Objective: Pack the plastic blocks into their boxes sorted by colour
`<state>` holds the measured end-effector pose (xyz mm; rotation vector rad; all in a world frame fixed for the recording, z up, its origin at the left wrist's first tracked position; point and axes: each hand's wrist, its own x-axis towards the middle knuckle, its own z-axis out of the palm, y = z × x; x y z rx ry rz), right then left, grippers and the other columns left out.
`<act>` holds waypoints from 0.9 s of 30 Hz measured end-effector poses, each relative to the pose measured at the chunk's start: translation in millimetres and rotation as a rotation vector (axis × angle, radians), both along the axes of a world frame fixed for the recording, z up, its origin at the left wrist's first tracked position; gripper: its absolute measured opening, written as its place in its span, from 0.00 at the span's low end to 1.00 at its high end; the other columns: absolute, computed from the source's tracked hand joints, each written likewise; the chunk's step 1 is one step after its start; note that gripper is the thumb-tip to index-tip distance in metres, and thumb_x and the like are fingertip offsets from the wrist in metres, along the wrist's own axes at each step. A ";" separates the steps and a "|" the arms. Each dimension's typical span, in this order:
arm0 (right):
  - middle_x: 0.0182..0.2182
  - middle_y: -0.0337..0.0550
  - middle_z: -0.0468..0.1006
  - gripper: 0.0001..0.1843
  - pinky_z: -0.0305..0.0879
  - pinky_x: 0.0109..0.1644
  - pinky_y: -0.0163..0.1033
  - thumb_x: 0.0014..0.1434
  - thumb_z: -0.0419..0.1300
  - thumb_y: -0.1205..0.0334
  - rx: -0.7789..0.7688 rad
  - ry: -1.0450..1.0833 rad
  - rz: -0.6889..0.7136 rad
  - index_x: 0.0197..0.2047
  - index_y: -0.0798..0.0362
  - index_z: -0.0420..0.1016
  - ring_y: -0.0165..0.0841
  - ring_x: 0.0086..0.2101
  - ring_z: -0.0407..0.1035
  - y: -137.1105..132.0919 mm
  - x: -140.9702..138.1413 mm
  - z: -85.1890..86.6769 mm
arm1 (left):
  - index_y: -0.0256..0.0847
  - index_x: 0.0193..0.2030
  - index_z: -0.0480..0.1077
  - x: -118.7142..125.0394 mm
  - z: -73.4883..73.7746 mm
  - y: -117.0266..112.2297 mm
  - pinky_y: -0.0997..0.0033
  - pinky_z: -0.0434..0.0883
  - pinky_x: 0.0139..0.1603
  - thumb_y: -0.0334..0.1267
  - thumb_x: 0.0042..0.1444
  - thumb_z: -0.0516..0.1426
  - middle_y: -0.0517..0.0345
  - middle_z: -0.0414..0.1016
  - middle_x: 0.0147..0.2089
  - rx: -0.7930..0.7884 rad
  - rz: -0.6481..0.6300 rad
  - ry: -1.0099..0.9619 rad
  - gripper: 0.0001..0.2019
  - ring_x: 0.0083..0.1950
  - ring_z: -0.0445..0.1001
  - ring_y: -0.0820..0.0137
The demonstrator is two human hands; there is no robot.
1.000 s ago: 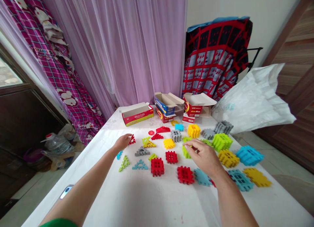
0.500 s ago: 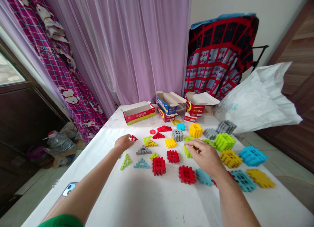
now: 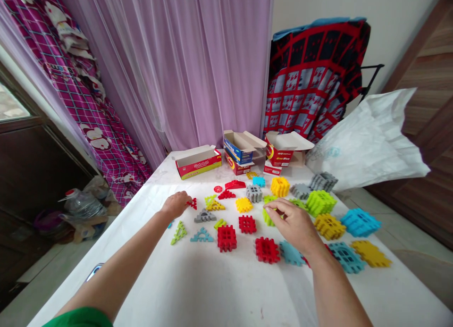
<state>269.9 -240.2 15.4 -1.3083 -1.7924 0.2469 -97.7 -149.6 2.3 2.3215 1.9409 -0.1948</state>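
Observation:
At the left of the block layout, my left hand (image 3: 177, 203) is closed, its fingertips pinching a small red triangular building block (image 3: 192, 203). My right hand (image 3: 292, 221) is curled, thumb and forefinger close together, over a lime-green square block (image 3: 268, 217). Whether it grips anything is hidden by the fingers. Left of that hand lie a yellow block (image 3: 244, 205) and a stack of red squares (image 3: 227, 238). A grey arched triangle (image 3: 205, 216), a light-blue triangle (image 3: 202, 235) and a green triangle (image 3: 179, 233) lie close to my left hand.
Opened cardboard boxes stand along the back, among them a red-and-yellow one (image 3: 198, 168) and a blue one (image 3: 239, 152). Stacked blue blocks (image 3: 361, 222) and green blocks (image 3: 321, 203) sit at right. A white bag (image 3: 368, 138) borders the far right; a phone (image 3: 94, 272) lies near my left forearm.
The view has shifted slightly. My left hand still pinches the red triangle, which is now turned a little. My right hand stays over the green block.

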 end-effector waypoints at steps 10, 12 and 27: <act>0.33 0.45 0.82 0.13 0.70 0.38 0.40 0.60 0.54 0.57 0.006 0.041 -0.022 0.32 0.50 0.79 0.36 0.32 0.75 1.6 7.7 2.8 | 0.41 0.53 0.69 66.3 25.5 33.3 0.54 0.72 0.53 0.46 0.62 0.55 0.50 0.71 0.56 0.119 -0.113 -0.007 0.16 0.53 0.72 0.64; 0.33 0.45 0.82 0.13 0.70 0.38 0.39 0.60 0.54 0.57 -0.002 0.044 -0.024 0.32 0.50 0.78 0.36 0.32 0.75 1.4 8.4 2.6 | 0.41 0.53 0.69 89.0 24.0 41.0 0.54 0.72 0.53 0.46 0.62 0.55 0.50 0.71 0.57 0.121 -0.136 -0.009 0.16 0.53 0.72 0.64; 0.33 0.46 0.82 0.12 0.69 0.39 0.39 0.60 0.54 0.59 -0.002 0.081 -0.034 0.33 0.51 0.78 0.35 0.33 0.75 -1.5 13.9 6.3 | 0.41 0.54 0.69 135.2 4.3 53.4 0.55 0.73 0.52 0.46 0.62 0.56 0.50 0.71 0.56 0.047 -0.184 0.050 0.17 0.52 0.73 0.65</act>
